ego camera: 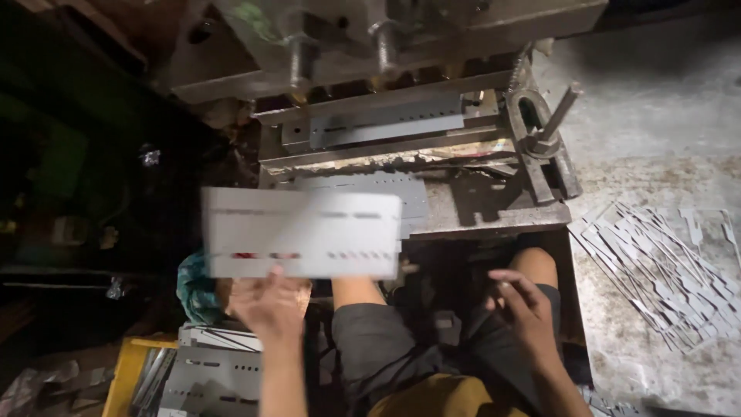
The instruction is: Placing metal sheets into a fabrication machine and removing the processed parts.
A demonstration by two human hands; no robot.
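**A:** Punched sheet-metal strip (302, 233), pale grey, flat and rectangular with rows of small slots, is up in the air at the middle of the view, blurred. Who has it?

**B:** The left hand (272, 305) does, closed on the strip's lower edge with the fingers under it. It hangs just in front of the grey steel press die (386, 127), which sits at twelve o'clock from the hand.

**A:** And the right hand (525, 309)?

**B:** Empty, as far as I can see: fingers loosely curled and narrow, resting on the dark shorts over the knee, at three o'clock from the strip.

**A:** So which step is this?

**B:** I judge it a transfer between the die and the stack of similar punched grey sheets (212, 371) in the yellow bin (123, 371) at seven o'clock. Whether the strip is coming or going I cannot tell. Another slotted strip (386, 120) already lies in the die.

**A:** What would the next move call for?

**B:** A level carry, keeping the thin edge off the die's guide posts (384, 42), and fingers clear of the tool. Scrap slivers (664, 262) lie spread on the concrete floor at three o'clock.
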